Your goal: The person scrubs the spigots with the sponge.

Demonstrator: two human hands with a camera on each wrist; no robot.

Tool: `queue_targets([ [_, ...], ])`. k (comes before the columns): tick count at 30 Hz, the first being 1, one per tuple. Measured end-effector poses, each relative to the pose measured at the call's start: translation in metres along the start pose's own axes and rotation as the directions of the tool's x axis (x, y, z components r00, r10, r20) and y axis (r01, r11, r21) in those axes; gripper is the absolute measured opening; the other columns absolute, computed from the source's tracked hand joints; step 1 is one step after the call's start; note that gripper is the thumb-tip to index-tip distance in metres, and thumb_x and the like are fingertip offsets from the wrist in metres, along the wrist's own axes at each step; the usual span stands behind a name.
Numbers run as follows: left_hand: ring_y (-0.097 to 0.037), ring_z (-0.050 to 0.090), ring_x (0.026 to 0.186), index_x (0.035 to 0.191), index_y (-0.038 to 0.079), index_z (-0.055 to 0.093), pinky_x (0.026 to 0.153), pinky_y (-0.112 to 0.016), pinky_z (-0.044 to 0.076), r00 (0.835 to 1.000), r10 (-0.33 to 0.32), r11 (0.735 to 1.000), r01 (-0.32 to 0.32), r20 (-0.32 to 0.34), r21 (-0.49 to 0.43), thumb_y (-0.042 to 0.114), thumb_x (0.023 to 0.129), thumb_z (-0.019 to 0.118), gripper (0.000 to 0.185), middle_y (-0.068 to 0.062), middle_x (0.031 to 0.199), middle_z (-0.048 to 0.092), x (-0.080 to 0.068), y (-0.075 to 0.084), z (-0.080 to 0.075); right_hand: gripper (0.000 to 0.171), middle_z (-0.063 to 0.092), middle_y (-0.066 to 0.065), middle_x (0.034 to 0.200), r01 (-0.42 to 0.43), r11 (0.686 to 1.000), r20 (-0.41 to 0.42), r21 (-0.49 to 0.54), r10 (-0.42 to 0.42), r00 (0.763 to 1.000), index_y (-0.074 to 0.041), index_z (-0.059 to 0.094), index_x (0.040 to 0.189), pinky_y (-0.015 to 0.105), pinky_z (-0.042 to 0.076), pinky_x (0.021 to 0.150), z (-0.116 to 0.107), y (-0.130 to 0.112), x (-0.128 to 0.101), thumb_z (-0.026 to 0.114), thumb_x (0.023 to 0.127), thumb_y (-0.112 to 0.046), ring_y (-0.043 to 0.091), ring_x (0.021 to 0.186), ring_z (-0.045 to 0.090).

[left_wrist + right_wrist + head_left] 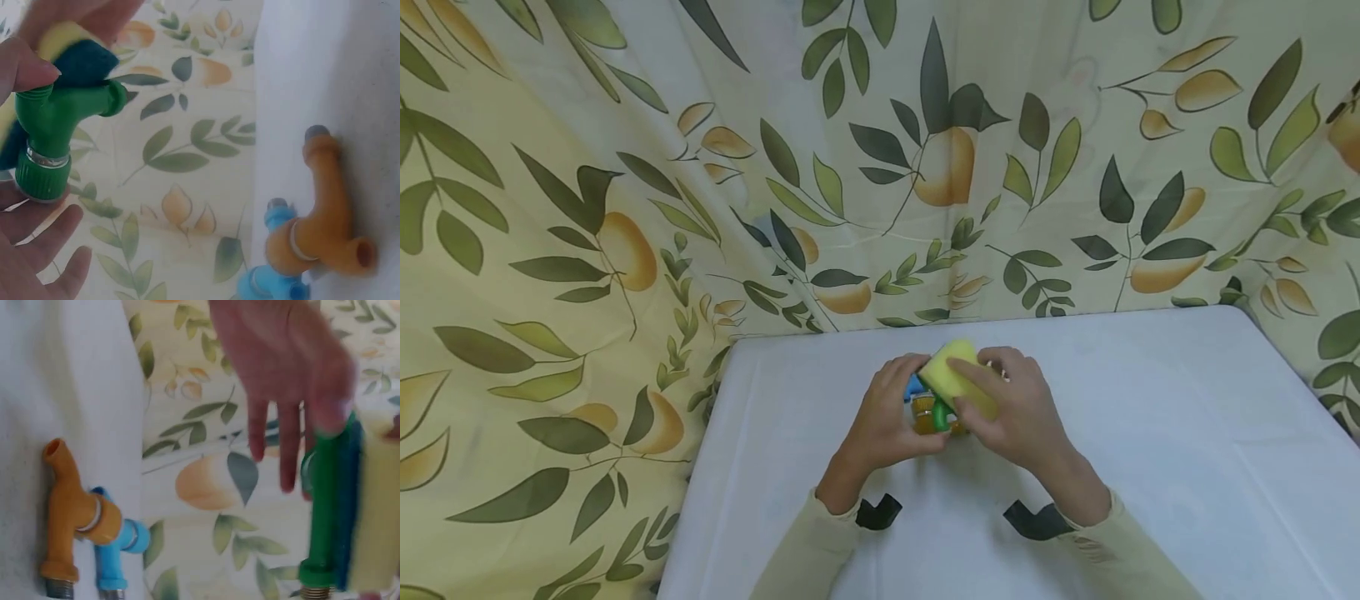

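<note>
My left hand (883,417) pinches a green plastic tap (53,122) above the table. Its thumb lies at the threaded end, and its lower fingers are spread in the left wrist view. Against the tap sits a sponge (957,382), yellow with a dark scouring side (84,62) turned toward the tap. My right hand (1026,417) grips that sponge from its yellow side. Below, on the table, an orange tap (325,194) stands beside a blue tap (278,217); both are partly hidden by the hands in the head view.
A white-covered table (1150,433) spreads under the hands. Behind it and along the left hangs a leaf-and-fruit patterned curtain (737,167). Dark strips (880,512) show at the wrists, by the light sleeves.
</note>
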State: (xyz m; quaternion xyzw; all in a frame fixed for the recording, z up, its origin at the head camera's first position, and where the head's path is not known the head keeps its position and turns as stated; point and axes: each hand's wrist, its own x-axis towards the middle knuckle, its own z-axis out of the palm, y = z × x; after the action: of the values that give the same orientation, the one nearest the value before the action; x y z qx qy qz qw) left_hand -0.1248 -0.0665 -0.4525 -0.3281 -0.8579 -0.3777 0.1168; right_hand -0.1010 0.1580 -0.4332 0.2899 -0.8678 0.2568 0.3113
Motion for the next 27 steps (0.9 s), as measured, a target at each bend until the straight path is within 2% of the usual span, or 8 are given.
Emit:
queue_targets([
  [4, -0.018, 0.052, 0.127, 0.144, 0.013, 0.048, 0.103, -0.042, 0.049, 1.0, 0.005, 1.0, -0.005, -0.012, -0.005, 0.032, 0.065, 0.092, 0.093, -0.001, 0.141, 0.056, 0.0, 0.001, -0.003, 0.041, 0.065, 0.007, 0.106, 0.115, 0.993, 0.095, 0.03, -0.118, 0.989, -0.023, 0.077, 0.115, 0.041, 0.045, 0.074, -0.007, 0.003, -0.004, 0.072, 0.075, -0.031, 0.021, 0.094, 0.059],
  [6, -0.018, 0.052, 0.128, 0.144, 0.013, 0.048, 0.103, -0.044, 0.049, 1.0, 0.007, 1.0, -0.007, -0.017, -0.021, 0.03, 0.064, 0.093, 0.093, -0.001, 0.142, 0.055, -0.002, 0.002, -0.005, 0.04, 0.064, 0.007, 0.104, 0.096, 0.995, 0.081, 0.01, -0.096, 0.992, -0.022, 0.077, 0.112, 0.042, 0.045, 0.074, -0.012, 0.008, -0.005, 0.072, 0.073, -0.031, 0.021, 0.091, 0.058],
  [11, -0.018, 0.05, 0.132, 0.146, 0.013, 0.046, 0.107, -0.045, 0.047, 1.0, 0.017, 1.0, -0.017, -0.007, -0.022, 0.034, 0.067, 0.092, 0.093, -0.001, 0.144, 0.054, -0.002, 0.004, -0.006, 0.041, 0.061, 0.012, 0.103, -0.07, 0.997, -0.003, -0.03, 0.07, 0.998, -0.017, 0.075, 0.117, 0.042, 0.044, 0.071, -0.011, 0.011, 0.0, 0.073, 0.078, -0.028, 0.023, 0.086, 0.053],
  [13, -0.018, 0.049, 0.132, 0.146, 0.014, 0.046, 0.108, -0.044, 0.047, 1.0, 0.021, 1.0, -0.021, -0.005, -0.012, 0.035, 0.068, 0.091, 0.093, -0.001, 0.144, 0.054, -0.001, 0.004, -0.006, 0.041, 0.061, 0.011, 0.105, -0.045, 0.999, 0.016, -0.011, 0.045, 0.999, -0.017, 0.074, 0.119, 0.041, 0.045, 0.071, -0.01, 0.007, 0.001, 0.073, 0.079, -0.029, 0.023, 0.088, 0.054],
  [17, -0.017, 0.052, 0.128, 0.145, 0.014, 0.047, 0.104, -0.041, 0.048, 0.999, 0.028, 0.999, -0.029, -0.041, -0.024, 0.032, 0.065, 0.092, 0.093, 0.0, 0.142, 0.057, -0.001, 0.005, -0.008, 0.038, 0.064, 0.01, 0.105, 0.073, 0.997, 0.054, 0.013, -0.074, 0.996, -0.019, 0.076, 0.114, 0.043, 0.046, 0.073, -0.013, 0.005, -0.001, 0.07, 0.079, -0.033, 0.022, 0.09, 0.056],
  [19, -0.017, 0.053, 0.127, 0.145, 0.014, 0.047, 0.103, -0.041, 0.049, 0.998, 0.03, 0.999, -0.032, -0.06, -0.034, 0.03, 0.064, 0.092, 0.094, -0.001, 0.141, 0.057, -0.002, 0.005, -0.01, 0.038, 0.063, 0.01, 0.102, 0.05, 0.999, 0.031, -0.016, -0.049, 0.998, -0.018, 0.077, 0.112, 0.043, 0.044, 0.071, -0.016, 0.01, -0.002, 0.068, 0.078, -0.032, 0.022, 0.087, 0.055],
  [24, -0.016, 0.052, 0.128, 0.146, 0.014, 0.046, 0.103, -0.039, 0.048, 0.998, 0.039, 0.999, -0.041, -0.047, -0.032, 0.033, 0.066, 0.091, 0.094, 0.0, 0.143, 0.056, -0.003, 0.004, -0.009, 0.039, 0.061, 0.014, 0.103, -0.115, 0.993, -0.028, -0.034, 0.114, 0.993, -0.015, 0.075, 0.116, 0.04, 0.044, 0.067, -0.011, 0.015, 0.004, 0.071, 0.079, -0.027, 0.024, 0.084, 0.053],
  [27, -0.017, 0.052, 0.129, 0.147, 0.013, 0.046, 0.105, -0.039, 0.048, 0.998, 0.051, 0.998, -0.052, -0.041, -0.021, 0.035, 0.068, 0.09, 0.093, -0.001, 0.143, 0.056, -0.002, 0.005, -0.007, 0.041, 0.062, 0.012, 0.107, -0.027, 0.999, 0.014, 0.017, 0.026, 1.0, -0.018, 0.075, 0.119, 0.041, 0.046, 0.072, -0.01, 0.006, 0.007, 0.073, 0.079, -0.026, 0.024, 0.09, 0.055],
])
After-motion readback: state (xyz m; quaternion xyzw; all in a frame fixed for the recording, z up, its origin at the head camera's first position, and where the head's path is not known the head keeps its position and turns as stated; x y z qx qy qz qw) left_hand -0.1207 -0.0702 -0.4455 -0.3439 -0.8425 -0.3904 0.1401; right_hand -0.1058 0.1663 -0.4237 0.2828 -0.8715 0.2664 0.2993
